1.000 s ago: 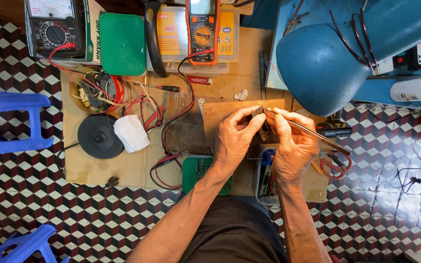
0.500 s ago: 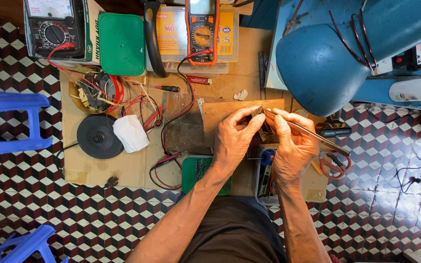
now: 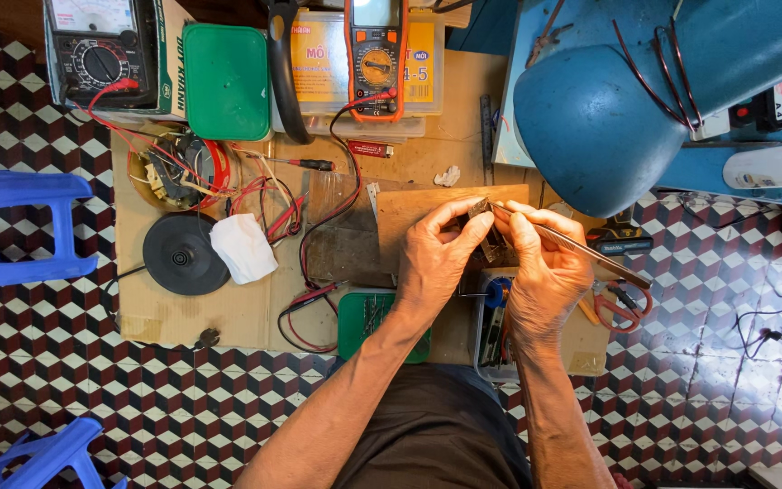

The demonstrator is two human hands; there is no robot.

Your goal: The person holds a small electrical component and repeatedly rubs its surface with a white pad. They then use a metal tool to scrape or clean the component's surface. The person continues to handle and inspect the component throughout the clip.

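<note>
Floor: tiled in a red, white and black cube pattern, seen from above, with a flat sheet of cardboard (image 3: 255, 312) laid on it as the work surface.
Left hand (image 3: 436, 258): grip closed, thumb and fingers pinching a small dark component (image 3: 492, 237) over a brown board (image 3: 409, 213).
Right hand (image 3: 545, 272): grip closed on slim metal tweezers (image 3: 581, 246), whose tip meets the component just beside the left fingertips.
Component: held up between both hands, above the near edge of the cardboard; its details are too small to tell.
Behind the hands: an orange multimeter (image 3: 376, 56) lying on a clear plastic case, a green lidded box (image 3: 225, 80) and an analogue meter (image 3: 101, 50), red and black leads trailing from them.
To the left: a black round disc (image 3: 181, 254) touching a crumpled white cloth (image 3: 243, 247); a blue plastic stool (image 3: 15, 226) off the cardboard.
To the right: a blue lamp shade (image 3: 595, 127) overhanging the cardboard, red-handled pliers (image 3: 622, 306) just beside the right hand.
Below the hands: a green tray (image 3: 364, 324) and a clear box of tools (image 3: 492, 326).
</note>
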